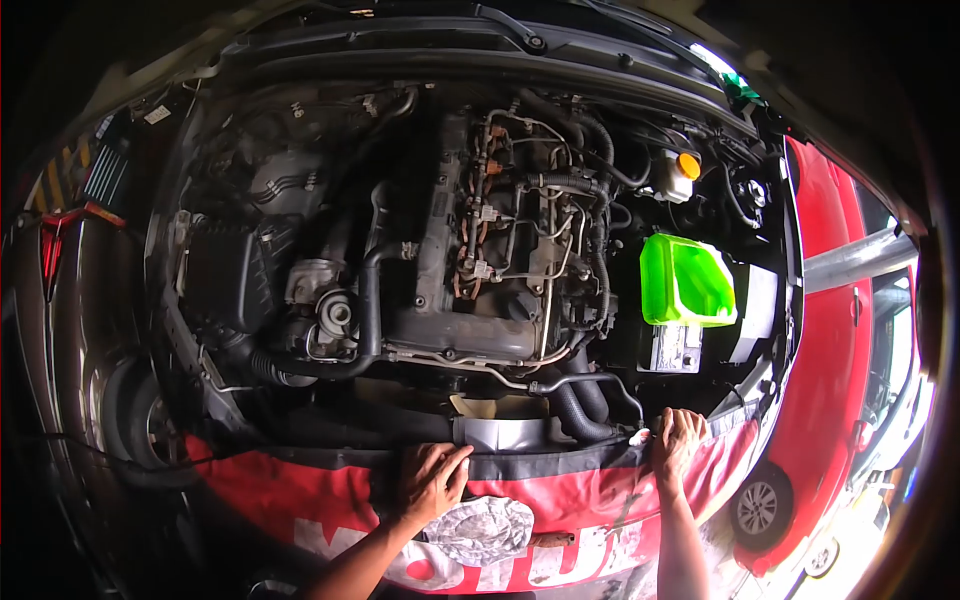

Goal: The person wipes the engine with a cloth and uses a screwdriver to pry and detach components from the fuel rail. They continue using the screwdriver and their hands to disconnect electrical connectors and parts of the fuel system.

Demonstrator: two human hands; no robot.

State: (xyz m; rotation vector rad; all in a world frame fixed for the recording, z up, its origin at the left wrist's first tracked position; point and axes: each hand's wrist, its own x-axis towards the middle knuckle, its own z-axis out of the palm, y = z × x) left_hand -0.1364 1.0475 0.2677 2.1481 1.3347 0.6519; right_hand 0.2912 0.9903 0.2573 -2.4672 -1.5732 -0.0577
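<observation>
Nearest the camera, two bare forearms are seen reaching forward from the bottom edge of the head view onto a red fender cover [560, 500] draped across the front edge of an open engine bay. A soiled grey rag [482, 530] lies on the cover just right of the left forearm, touching neither hand. The left hand [430, 480] is laid palm-down on the dark upper hem of the cover, fingers bent and pressed against the cloth; whether cloth is pinched beneath it cannot be told. The right hand [678, 440] is closed over the upper hem farther right, fingers curled onto the edge, with a small white item beside its fingertips that is too small to identify. The cover's long axis runs left to right across the front of the car, following the curve of the bay, and both hands sit on the same upper edge, well apart from each other. The right hand is set slightly deeper into the bay; the left is nearer the middle of the cover. Beyond the hem, the engine [480, 260] occupies the centre of the bay. A bright green container [685, 280] rests on the battery [675, 348], up and just beyond the right hand, and a reservoir with an orange cap [688, 165] stands farther back. A red car [830, 400] stands alongside to the right.
</observation>
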